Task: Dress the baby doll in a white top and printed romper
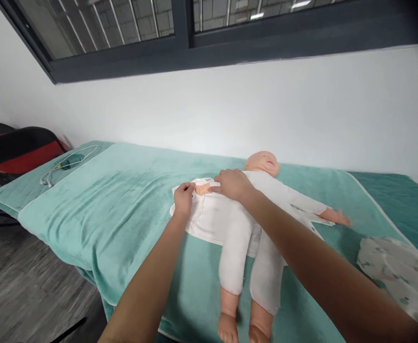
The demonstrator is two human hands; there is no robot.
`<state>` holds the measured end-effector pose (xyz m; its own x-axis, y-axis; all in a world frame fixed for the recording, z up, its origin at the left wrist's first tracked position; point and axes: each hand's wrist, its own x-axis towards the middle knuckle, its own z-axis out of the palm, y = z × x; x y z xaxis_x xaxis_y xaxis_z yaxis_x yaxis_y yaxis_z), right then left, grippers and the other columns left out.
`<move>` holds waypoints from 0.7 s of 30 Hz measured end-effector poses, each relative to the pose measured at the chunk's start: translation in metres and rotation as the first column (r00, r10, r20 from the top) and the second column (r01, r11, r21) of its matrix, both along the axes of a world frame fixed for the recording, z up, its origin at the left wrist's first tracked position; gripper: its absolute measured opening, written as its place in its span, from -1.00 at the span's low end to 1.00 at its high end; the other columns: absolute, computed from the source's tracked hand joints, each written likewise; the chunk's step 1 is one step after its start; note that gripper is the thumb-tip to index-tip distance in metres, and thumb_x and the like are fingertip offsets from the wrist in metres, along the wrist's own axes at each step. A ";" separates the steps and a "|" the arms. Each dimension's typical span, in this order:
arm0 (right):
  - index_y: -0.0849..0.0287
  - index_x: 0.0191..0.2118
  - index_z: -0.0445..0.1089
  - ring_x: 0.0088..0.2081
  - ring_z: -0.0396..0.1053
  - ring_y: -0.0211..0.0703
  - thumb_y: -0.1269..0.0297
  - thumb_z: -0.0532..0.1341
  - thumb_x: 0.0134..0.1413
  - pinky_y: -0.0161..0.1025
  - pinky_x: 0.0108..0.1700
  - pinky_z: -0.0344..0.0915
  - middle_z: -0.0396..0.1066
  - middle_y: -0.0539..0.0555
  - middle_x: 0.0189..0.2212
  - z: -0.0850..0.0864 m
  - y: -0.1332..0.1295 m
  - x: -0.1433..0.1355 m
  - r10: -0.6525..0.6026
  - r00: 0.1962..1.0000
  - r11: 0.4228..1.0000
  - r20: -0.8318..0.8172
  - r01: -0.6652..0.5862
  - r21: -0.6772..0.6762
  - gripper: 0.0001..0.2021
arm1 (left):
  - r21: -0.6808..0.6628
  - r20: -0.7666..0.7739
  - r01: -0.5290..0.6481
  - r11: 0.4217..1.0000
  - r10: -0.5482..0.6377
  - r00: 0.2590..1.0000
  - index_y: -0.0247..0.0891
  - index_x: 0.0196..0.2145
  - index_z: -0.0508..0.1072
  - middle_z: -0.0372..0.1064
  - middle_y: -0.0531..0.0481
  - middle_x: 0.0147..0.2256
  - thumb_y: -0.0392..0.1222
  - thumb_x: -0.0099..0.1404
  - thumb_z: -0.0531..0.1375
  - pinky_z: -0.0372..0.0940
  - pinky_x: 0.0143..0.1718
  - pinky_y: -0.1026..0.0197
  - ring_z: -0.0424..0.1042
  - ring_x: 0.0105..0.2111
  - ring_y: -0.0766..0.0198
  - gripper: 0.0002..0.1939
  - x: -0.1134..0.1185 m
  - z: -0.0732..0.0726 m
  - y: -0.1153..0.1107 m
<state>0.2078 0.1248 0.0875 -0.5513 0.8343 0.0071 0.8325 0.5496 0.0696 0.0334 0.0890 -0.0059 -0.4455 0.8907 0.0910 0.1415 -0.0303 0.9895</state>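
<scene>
A baby doll (262, 190) with a white cloth body lies on its back on the bed, head toward the wall. A white baby shirt (209, 216) is spread open beneath it. My left hand (184, 197) is closed in a pinch on the shirt's sleeve, right beside the doll's hand (203, 189). My right hand (233, 184) is closed around the doll's forearm near the wrist; its palm hides most of that arm. The doll's other arm (312, 205) stretches out to the right.
Green covers (130, 190) drape the bed. A folded printed cloth (394, 271) lies at the right. A white cable (66, 164) lies at the far left, near black and red chairs (26, 147). Behind the bed is a white wall (212, 114) below a dark window frame (194, 55).
</scene>
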 end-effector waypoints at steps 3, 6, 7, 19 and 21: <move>0.18 -0.15 0.51 -0.09 0.38 0.10 -0.08 0.06 0.29 -0.07 -0.08 0.14 0.47 0.25 -0.17 -0.005 0.001 -0.005 -0.007 0.999 0.999 0.047 0.005 0.049 -0.55 | 0.032 -0.084 -0.026 0.999 0.029 0.996 -0.24 -0.36 0.48 0.48 0.00 -0.36 -0.11 0.26 0.15 0.27 -0.21 0.20 0.41 -0.32 0.25 -0.83 0.008 0.001 -0.005; 0.21 -0.14 0.50 -0.08 0.37 0.12 -0.04 0.06 0.30 -0.04 -0.07 0.15 0.47 0.27 -0.16 -0.010 0.002 -0.010 -0.024 0.999 0.995 0.038 0.020 0.093 -0.57 | 0.103 -0.354 0.026 0.994 0.012 0.935 -0.21 -0.33 0.47 0.47 -0.03 -0.31 -0.14 0.34 0.11 0.26 -0.15 0.18 0.41 -0.25 0.22 -0.83 0.018 0.003 -0.011; 0.22 -0.14 0.50 -0.07 0.37 0.13 -0.01 0.06 0.30 -0.04 -0.07 0.15 0.47 0.28 -0.16 -0.011 0.002 -0.011 -0.029 0.999 0.994 0.028 0.026 0.102 -0.59 | 0.126 -0.458 0.079 0.989 -0.013 0.889 -0.20 -0.32 0.47 0.47 -0.03 -0.29 -0.15 0.36 0.09 0.26 -0.14 0.18 0.41 -0.23 0.21 -0.82 0.021 0.004 -0.013; 0.16 -0.06 0.45 0.01 0.36 0.04 0.28 0.02 0.27 -0.11 0.02 0.24 0.48 0.18 -0.05 -0.005 -0.034 0.037 -0.127 0.759 0.921 -0.639 0.329 0.208 -0.71 | 0.045 -0.675 -0.193 0.980 0.173 0.717 -0.21 -0.03 0.48 0.41 -0.18 -0.01 -0.09 0.40 0.09 0.17 0.08 -0.06 0.29 0.06 -0.04 -0.72 0.020 0.002 -0.011; 0.16 -0.10 0.45 0.01 0.35 0.07 0.28 0.04 0.21 -0.07 0.08 0.23 0.48 0.20 -0.10 -0.011 -0.049 0.062 -0.166 0.634 0.850 -0.755 0.481 0.217 -0.72 | 0.011 -0.697 -0.189 0.982 0.143 0.703 -0.19 -0.09 0.49 0.42 -0.17 -0.02 -0.08 0.39 0.11 0.18 0.06 -0.07 0.29 0.06 -0.05 -0.75 0.021 0.002 -0.010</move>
